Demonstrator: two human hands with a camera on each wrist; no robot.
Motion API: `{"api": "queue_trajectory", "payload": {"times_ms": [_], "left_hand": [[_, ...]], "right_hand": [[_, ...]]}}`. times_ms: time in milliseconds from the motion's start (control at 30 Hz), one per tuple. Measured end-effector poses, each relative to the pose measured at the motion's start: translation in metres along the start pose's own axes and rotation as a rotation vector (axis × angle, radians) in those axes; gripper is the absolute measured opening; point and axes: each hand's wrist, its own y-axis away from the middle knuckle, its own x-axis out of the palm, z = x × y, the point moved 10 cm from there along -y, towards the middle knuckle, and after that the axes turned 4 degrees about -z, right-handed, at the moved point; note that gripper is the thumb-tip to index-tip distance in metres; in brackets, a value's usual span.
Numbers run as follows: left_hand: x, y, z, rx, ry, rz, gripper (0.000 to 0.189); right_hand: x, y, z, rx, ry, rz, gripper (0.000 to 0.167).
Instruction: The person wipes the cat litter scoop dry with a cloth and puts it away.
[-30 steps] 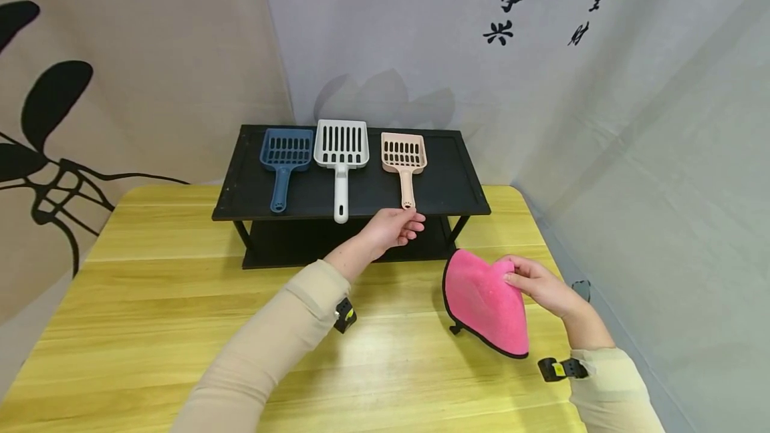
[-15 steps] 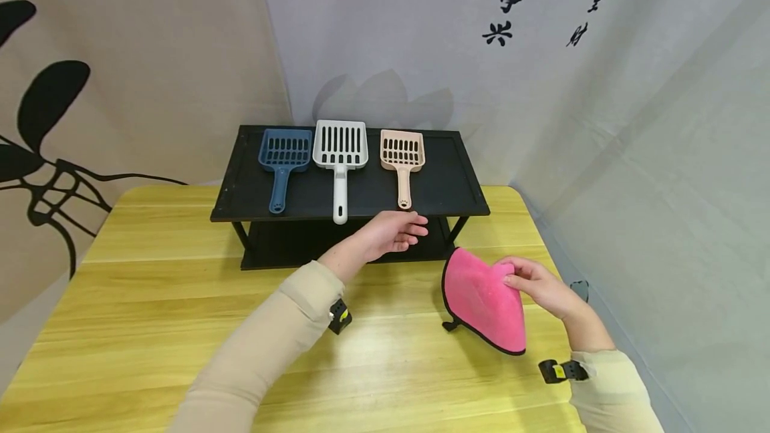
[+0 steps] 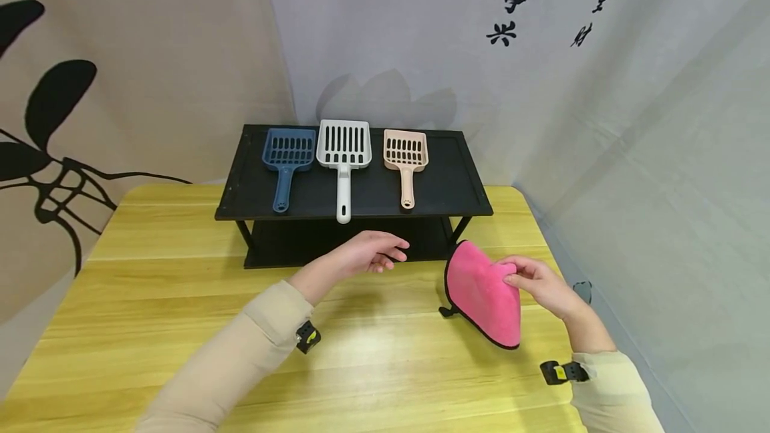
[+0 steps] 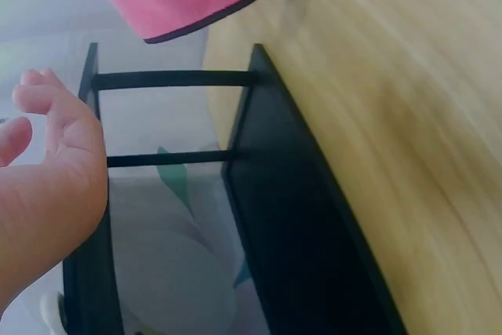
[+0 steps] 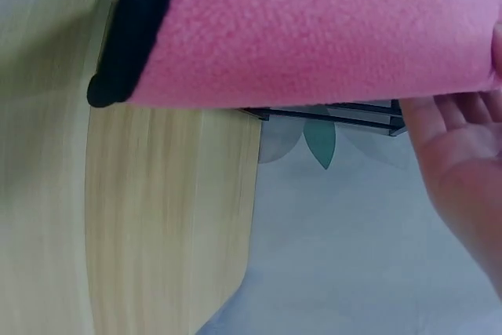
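In the head view, a blue litter scoop [image 3: 285,169], a white litter scoop [image 3: 343,172] and a pale pink litter scoop [image 3: 406,166] lie side by side on the black rack [image 3: 445,179], handles toward me. My left hand [image 3: 363,254] is in front of the rack, below the scoop handles, fingers loosely bent and holding nothing. On the right, my right hand [image 3: 539,283] pinches a bright pink fleecy cloth [image 3: 486,293] with black edging and a small black tab. The cloth hangs over the table, and in the right wrist view it covers part of that hand's fingers.
The rack's lower shelf [image 3: 301,246] stands on the wooden table [image 3: 150,326]. Behind it hangs a pale fabric backdrop [image 3: 385,32] with black lettering and plant drawings. The table's right edge is just beyond my right hand.
My left hand has come off the pale pink scoop's handle end and moved down and left, toward me. The right hand keeps its pinch while the cloth's lower edge swings slightly left.
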Motion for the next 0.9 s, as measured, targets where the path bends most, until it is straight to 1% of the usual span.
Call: {"api": "queue_trajectory", "payload": {"times_ms": [67,133,200,267,333,400,467,533,633,700,767,800,833,867,900], "left_hand": [[-0.006,0.003,0.006,-0.007,0.002,-0.007,0.037],[-0.012,0.007,0.012,-0.007,0.005,-0.014,0.038],[-0.018,0.011,0.018,-0.008,0.009,-0.03,0.038],[-0.025,0.014,0.024,-0.005,0.012,-0.047,0.037],[-0.032,0.017,0.028,-0.004,0.021,-0.059,0.038],[-0.037,0.019,0.032,-0.004,0.039,-0.07,0.038],[-0.042,0.021,0.034,-0.003,0.059,-0.078,0.039],[-0.047,0.022,0.035,-0.001,0.073,-0.087,0.039],[-0.054,0.025,0.038,0.004,0.071,-0.097,0.04],[-0.058,0.027,0.041,0.004,0.06,-0.106,0.039],[-0.063,0.028,0.044,-0.002,0.049,-0.119,0.038],[-0.066,0.029,0.046,-0.005,0.04,-0.128,0.038],[-0.069,0.03,0.048,-0.008,0.036,-0.138,0.038],[-0.072,0.031,0.049,-0.01,0.029,-0.147,0.038],[-0.074,0.032,0.051,-0.012,0.022,-0.161,0.037]], "right_hand": [[-0.004,-0.001,0.0,0.028,0.046,-0.017,0.031],[-0.011,-0.003,-0.001,0.064,0.116,-0.046,0.031],[-0.02,-0.005,-0.002,0.093,0.219,-0.093,0.031],[-0.03,-0.007,-0.002,0.111,0.349,-0.147,0.031],[-0.041,-0.007,-0.001,0.123,0.476,-0.218,0.031],[-0.053,-0.007,0.001,0.127,0.58,-0.306,0.029],[-0.065,-0.004,0.003,0.124,0.633,-0.404,0.027],[-0.076,0.0,0.007,0.114,0.645,-0.5,0.025],[-0.087,0.005,0.016,0.051,0.676,-0.639,0.024],[-0.088,0.008,0.024,-0.025,0.728,-0.721,0.022],[-0.08,0.01,0.029,-0.124,0.806,-0.776,0.022],[-0.072,0.01,0.03,-0.165,0.847,-0.786,0.022],[-0.062,0.009,0.028,-0.195,0.891,-0.771,0.023],[-0.05,0.007,0.025,-0.217,0.93,-0.744,0.023],[-0.036,0.004,0.02,-0.228,0.955,-0.694,0.023]]}}
